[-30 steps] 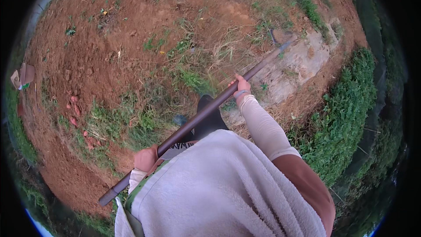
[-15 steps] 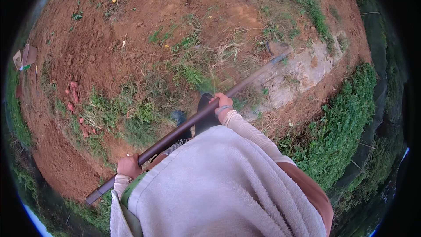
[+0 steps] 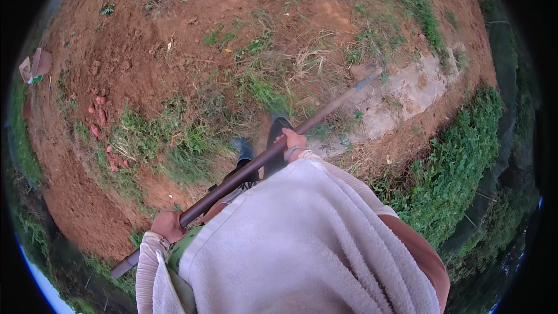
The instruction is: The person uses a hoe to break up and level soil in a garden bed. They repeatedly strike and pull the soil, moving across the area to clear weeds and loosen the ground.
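A long-handled hoe lies slantwise across my body, its dark brown handle (image 3: pixel 232 180) running from low left to upper right. Around the handle near its butt end, my left hand (image 3: pixel 168 225) is closed. My right hand (image 3: pixel 293 141) grips it further up, just above my dark boots (image 3: pixel 277 131). At the far end, the earth-coloured hoe head (image 3: pixel 366 73) is down at the soil beside a pale bare patch (image 3: pixel 407 93); its blade is hard to tell from the ground. A whitish towel (image 3: pixel 290 238) drapes over my front and hides part of my arms.
Several reddish tubers (image 3: pixel 99 117) lie on the soil at left, with a cardboard box (image 3: pixel 40 63) farther off. Weeds and cut grass (image 3: pixel 192 139) cover the ground before my boots. Thick green plants (image 3: pixel 453 168) line the right side.
Both hands have shifted slightly down and toward me with the handle. The dark curved edge at the hoe head, seen before, no longer stands out. More of my boots shows.
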The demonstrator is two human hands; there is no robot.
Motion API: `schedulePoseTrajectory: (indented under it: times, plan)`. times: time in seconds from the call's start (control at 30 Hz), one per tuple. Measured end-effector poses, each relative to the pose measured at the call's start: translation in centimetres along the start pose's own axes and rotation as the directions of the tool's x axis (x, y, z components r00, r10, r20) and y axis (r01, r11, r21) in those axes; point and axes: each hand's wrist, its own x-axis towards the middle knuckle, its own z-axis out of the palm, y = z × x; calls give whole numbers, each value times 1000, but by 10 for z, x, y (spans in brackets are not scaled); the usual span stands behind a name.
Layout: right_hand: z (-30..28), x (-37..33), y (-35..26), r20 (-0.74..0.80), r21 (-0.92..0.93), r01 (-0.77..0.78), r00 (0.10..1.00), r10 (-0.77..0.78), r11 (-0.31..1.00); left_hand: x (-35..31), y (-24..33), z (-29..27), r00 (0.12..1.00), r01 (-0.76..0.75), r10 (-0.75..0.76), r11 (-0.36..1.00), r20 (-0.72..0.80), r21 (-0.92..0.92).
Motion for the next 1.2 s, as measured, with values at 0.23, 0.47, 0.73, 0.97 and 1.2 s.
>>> schedulePoseTrajectory:
  times: [0.23, 0.47, 0.73, 0.97, 1.2]
  plan:
    - [-6, -2, 7, -30, 108, -73, 997, 76, 992, 6, -13, 6, 991, 57, -29, 974, -131, 219]
    - [-24, 21, -110, 104, 291, 164, 974, -201, 943, 63, 60, -5, 934, -156, 218, 961, -281, 229]
    - [21, -20, 10, 46, 142, -96, 995, 91, 985, -30, 13, -28, 971, 25, 34, 970, -237, 241]
    - [39, -33, 39, 106, 227, -315, 949, 298, 922, -47, -20, -41, 948, 154, -31, 915, -317, 372]
    - [-2, -20, -33, 163, 179, -111, 983, 82, 977, -19, 3, -11, 937, 2, 89, 966, -337, 259]
